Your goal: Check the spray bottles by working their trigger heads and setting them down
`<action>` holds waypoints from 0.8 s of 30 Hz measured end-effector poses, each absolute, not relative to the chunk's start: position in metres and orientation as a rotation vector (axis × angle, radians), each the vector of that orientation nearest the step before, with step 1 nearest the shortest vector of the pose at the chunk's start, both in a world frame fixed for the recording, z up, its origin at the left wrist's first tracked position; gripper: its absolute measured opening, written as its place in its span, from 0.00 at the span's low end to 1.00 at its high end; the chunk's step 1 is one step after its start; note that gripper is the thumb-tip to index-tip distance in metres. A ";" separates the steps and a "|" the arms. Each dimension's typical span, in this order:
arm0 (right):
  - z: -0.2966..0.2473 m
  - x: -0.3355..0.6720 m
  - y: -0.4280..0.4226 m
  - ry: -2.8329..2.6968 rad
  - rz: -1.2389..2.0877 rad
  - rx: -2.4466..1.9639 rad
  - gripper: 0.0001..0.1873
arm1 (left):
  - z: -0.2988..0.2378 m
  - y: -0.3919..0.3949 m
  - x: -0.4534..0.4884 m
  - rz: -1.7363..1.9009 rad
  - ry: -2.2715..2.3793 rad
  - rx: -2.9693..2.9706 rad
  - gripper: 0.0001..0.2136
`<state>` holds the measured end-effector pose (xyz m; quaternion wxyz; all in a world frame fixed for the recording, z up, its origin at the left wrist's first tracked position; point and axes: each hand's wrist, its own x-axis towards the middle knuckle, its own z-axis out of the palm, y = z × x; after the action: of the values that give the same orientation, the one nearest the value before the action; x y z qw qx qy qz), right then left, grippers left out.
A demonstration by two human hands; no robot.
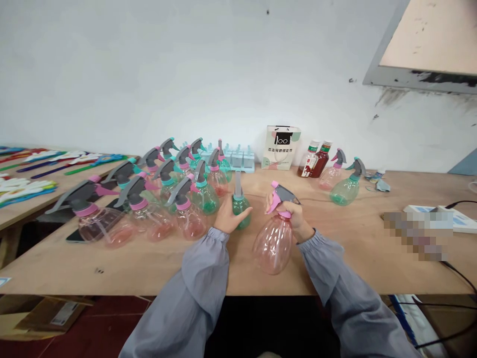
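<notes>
My right hand [292, 214] is wrapped around the neck of a clear pink spray bottle [273, 246] with a grey and pink trigger head. That bottle leans slightly, just over the front part of the table. To its left, my left hand [231, 217] is around a green spray bottle [243, 206], its thumb across the front and its other fingers partly hidden. Several more pink and green spray bottles stand close together on the left, among them a pink spray bottle [191, 221] and a green spray bottle [206, 199] nearest my left hand.
Behind are a pale blue rack [242, 161], a paper bag [282, 149] and two red-brown bottles [320, 161]. Another pink spray bottle [330, 176] and green spray bottle [345, 191] stand back right. A white box [462, 221] and cables lie right. The wooden table [167, 273] ends before me.
</notes>
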<state>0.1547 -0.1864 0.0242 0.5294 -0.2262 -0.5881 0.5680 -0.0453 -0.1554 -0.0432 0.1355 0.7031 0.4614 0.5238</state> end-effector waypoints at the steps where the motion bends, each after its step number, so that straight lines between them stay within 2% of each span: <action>1: 0.027 0.155 -0.188 -1.433 1.323 -0.538 0.12 | -0.043 -0.155 -0.045 1.519 1.336 2.042 0.25; 7: 0.032 0.184 -0.194 -1.471 1.066 -0.723 0.18 | -0.043 -0.156 -0.045 1.501 1.337 2.053 0.25; 15: 0.040 0.351 -0.202 -1.106 0.409 -1.139 0.27 | -0.040 -0.158 -0.046 1.437 1.366 2.030 0.26; 18: 0.036 0.399 -0.205 -0.940 0.212 -1.287 0.25 | -0.041 -0.157 -0.046 1.439 1.393 2.020 0.27; 24: 0.026 0.433 -0.198 -0.883 0.069 -1.380 0.23 | -0.042 -0.156 -0.046 1.454 1.372 2.018 0.26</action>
<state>0.4333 -0.1976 0.0255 0.6821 -0.6154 -0.3938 0.0308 -0.0462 -0.1564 -0.0417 0.1500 0.7023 0.4775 0.5062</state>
